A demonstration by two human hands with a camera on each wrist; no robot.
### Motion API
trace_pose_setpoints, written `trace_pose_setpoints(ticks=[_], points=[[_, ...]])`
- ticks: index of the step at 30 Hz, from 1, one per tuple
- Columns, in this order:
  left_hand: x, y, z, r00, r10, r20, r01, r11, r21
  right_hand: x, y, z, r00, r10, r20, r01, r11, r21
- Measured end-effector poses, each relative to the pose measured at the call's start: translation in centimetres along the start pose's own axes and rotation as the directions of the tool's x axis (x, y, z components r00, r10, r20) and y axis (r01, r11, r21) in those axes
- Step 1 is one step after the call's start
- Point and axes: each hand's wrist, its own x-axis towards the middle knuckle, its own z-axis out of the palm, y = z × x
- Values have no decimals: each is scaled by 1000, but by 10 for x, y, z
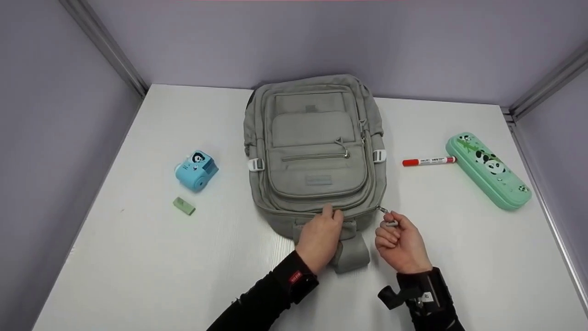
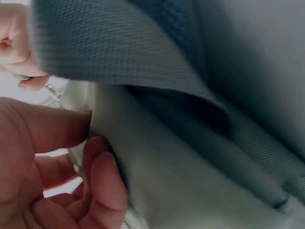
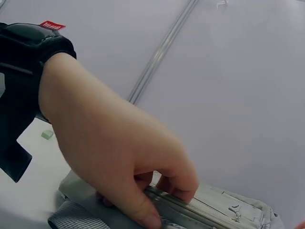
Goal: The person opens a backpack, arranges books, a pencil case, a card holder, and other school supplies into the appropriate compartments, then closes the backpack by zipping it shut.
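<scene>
A grey backpack point(image 1: 317, 151) lies flat on the white table point(image 1: 138, 266), its top end and carry handle toward me. My left hand point(image 1: 331, 214) grips that near edge by the zipper line, fingers curled over it and thumb below; the right wrist view shows this grip point(image 3: 162, 195) on the backpack point(image 3: 219, 210). My right hand point(image 1: 390, 224) pinches the zipper pull point(image 1: 385, 212) at the bag's near right corner. In the left wrist view my left fingers point(image 2: 102, 176) press into grey fabric point(image 2: 200, 157), with the right hand point(image 2: 16, 47) beyond.
Left of the bag stand a small blue toy camera point(image 1: 196, 171) and a green eraser point(image 1: 183, 205). To the right lie a red marker point(image 1: 428, 161) and a green panda pencil case point(image 1: 489, 171). Purple walls close in the table on three sides.
</scene>
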Motion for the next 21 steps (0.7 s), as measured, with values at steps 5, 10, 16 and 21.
trace_pose_setpoints(ticks=[5, 10, 16, 21], points=[[-3, -13, 3, 999, 45, 8, -45, 999, 2, 4, -7, 3, 999, 27, -47, -26, 1000, 10], [-4, -28, 2, 991, 125, 53, -121, 990, -66, 11, -15, 8, 986, 43, -158, -41, 999, 15], [-5, -49, -2, 970, 205, 130, -180, 967, -180, 22, -27, 8, 973, 43, -225, -32, 998, 51], [-8, -65, -6, 960, 236, 150, -202, 956, -211, 33, -39, 5, 950, 10, -311, -1, 1000, 28]])
